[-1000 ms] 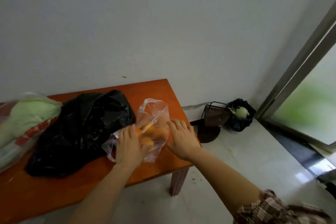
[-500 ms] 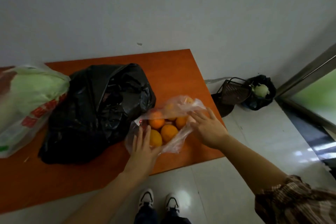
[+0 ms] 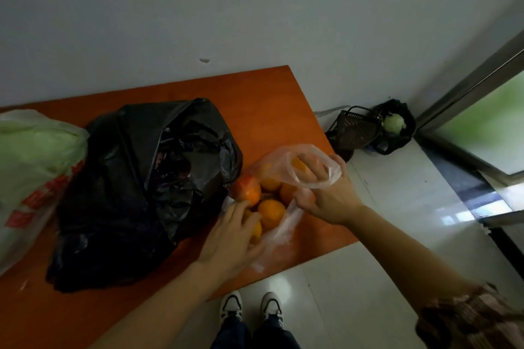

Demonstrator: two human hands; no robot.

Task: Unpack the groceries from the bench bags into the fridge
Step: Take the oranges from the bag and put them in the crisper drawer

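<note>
1. Three bags on the wooden bench (image 3: 269, 99): one clear plastic bag (image 3: 283, 231), one black bag (image 3: 141, 178), one white bag (image 3: 34, 167) with red print.
2. Oranges (image 3: 271, 212): at least five show in the clear bag; exact count unclear because the plastic and the hands cover some.
3. Oranges are round and bright orange, packed touching each other; the left one looks redder. One sits higher up behind the plastic by the right fingers.
4. Clear bag lies at the bench's near right corner, just beside the black bag, mouth pulled open.
5. Right hand (image 3: 329, 195): fingers curled round the bag's far rim, gripping the plastic.
6. Left hand (image 3: 232, 238): fingers nearly straight, resting on the near oranges and the bag's edge; no clear grip.
7. White bag sits at the left edge, something pale green inside.
8. Floor: one dark basket (image 3: 354, 127), one black bin (image 3: 397, 133) beside it in the corner, two shoes (image 3: 231, 306).
</note>
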